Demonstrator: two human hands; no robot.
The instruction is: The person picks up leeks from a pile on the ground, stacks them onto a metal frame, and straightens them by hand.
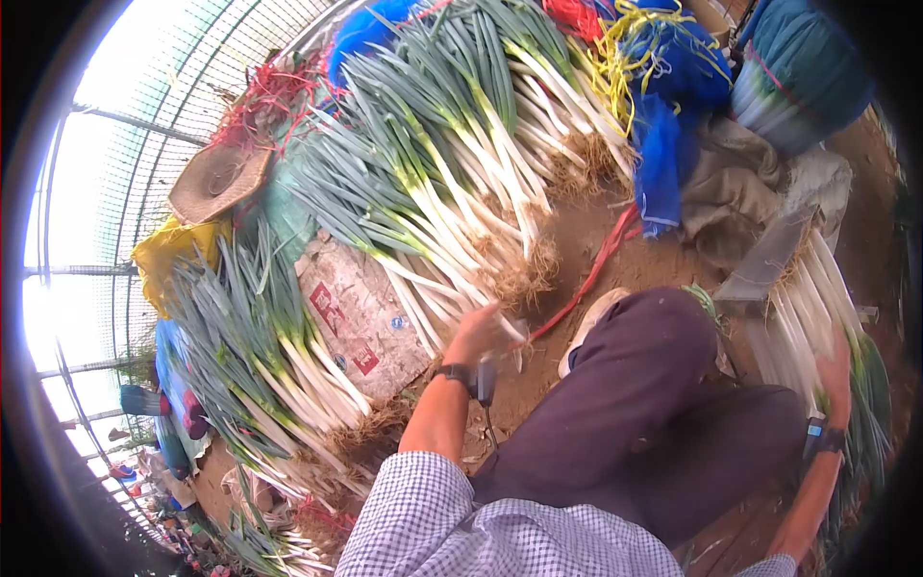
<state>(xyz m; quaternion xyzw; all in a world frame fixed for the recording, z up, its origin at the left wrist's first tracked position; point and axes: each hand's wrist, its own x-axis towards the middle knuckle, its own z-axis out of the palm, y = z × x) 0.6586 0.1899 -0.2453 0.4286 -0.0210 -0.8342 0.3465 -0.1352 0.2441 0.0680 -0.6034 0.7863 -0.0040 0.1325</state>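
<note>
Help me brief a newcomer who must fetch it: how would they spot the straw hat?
Start at the bright mesh wall, upper left in view. Beside it, between red string and a yellow sheet, lies the straw hat. It alone there is tan and woven.

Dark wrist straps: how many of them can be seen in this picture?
2: the left strap is on the wrist of the left hand, the right strap on the wrist of the right hand.

Left hand (478,335) blurred; right hand (834,380) blurred, grip unclear; leeks (801,319) beside it smeared.
</note>
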